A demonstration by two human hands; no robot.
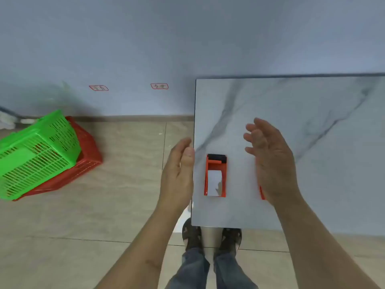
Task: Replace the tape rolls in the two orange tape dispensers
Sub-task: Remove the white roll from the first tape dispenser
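Dispenser (215,176) between both hands — left hand (178,176), right hand (270,161) — spread, empty.

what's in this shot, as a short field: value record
table: marble-look top, right of frame
dispenser: orange, flat near the table's left edge, a roll inside
second dispenser: only an orange sliver shows behind the right hand
left hand: open, at the table's left edge, holding nothing
right hand: open, above the table, holding nothing
baskets: green on top of red, on the floor, left
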